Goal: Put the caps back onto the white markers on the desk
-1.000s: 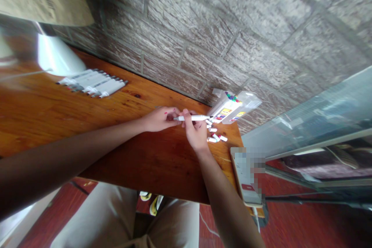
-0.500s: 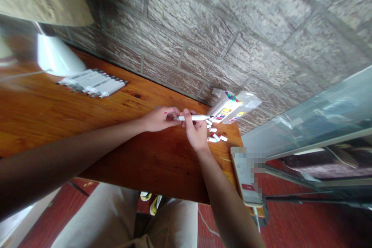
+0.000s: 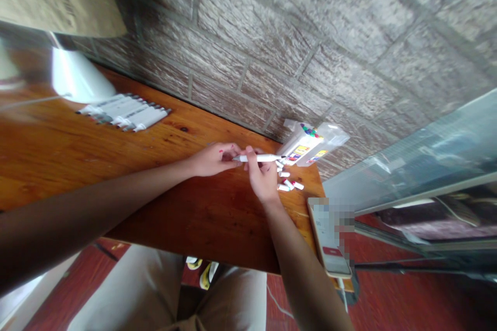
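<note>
A white marker [image 3: 264,158] lies roughly level between my two hands, its dark tip pointing right. My right hand [image 3: 264,178] grips the barrel, thumb on top. At the marker's left end, the fingers of my left hand [image 3: 213,159] close around it; red marks show on that hand. Several loose white caps [image 3: 285,174] lie on the table just right of my right hand. Behind them stands a clear marker case [image 3: 298,145] with colourful marker ends at its top. A row of white markers [image 3: 128,111] with dark ends rests at the back left.
The wooden table [image 3: 186,217] ends at a grey brick wall [image 3: 240,51]. A lamp [image 3: 77,75] with a beige shade stands at the left. A charging phone [image 3: 332,238] sits at the right edge, near a glass panel [image 3: 407,139].
Almost nothing differs. Both hands hold the marker in the same place, and the view has shifted very slightly.
</note>
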A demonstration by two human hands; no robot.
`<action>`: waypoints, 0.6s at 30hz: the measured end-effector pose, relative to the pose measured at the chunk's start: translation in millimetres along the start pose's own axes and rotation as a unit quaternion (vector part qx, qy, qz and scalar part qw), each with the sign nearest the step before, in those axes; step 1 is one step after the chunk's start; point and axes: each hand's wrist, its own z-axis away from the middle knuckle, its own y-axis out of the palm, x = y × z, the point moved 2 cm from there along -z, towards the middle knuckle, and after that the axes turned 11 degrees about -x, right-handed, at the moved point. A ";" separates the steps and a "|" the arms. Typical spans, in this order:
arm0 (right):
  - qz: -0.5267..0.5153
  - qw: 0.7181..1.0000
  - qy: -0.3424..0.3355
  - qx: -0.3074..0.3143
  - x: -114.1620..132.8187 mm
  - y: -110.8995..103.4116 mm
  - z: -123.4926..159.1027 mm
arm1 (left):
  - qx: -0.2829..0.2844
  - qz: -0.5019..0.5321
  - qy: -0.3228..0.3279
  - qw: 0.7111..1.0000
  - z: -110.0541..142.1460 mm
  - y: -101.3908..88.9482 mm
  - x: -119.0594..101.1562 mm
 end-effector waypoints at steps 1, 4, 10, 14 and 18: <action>0.001 1.000 0.001 0.000 0.1 0.0 0.1 | 0.000 0.003 0.001 1.000 0.0 0.1 -0.1; 0.007 1.000 0.003 -0.001 0.1 0.1 0.7 | -0.002 0.013 0.007 1.000 0.0 0.3 -2.3; 0.002 1.000 0.007 0.000 1.3 -0.4 0.9 | -0.008 0.016 0.008 1.000 -0.4 0.6 -5.7; 0.007 1.000 0.013 -0.001 1.8 -0.6 -0.5 | -0.012 0.011 0.005 1.000 -0.3 0.8 -5.1; 0.011 1.000 0.010 -0.002 1.6 -0.3 -0.8 | -0.012 0.007 0.000 1.000 0.0 0.7 -4.3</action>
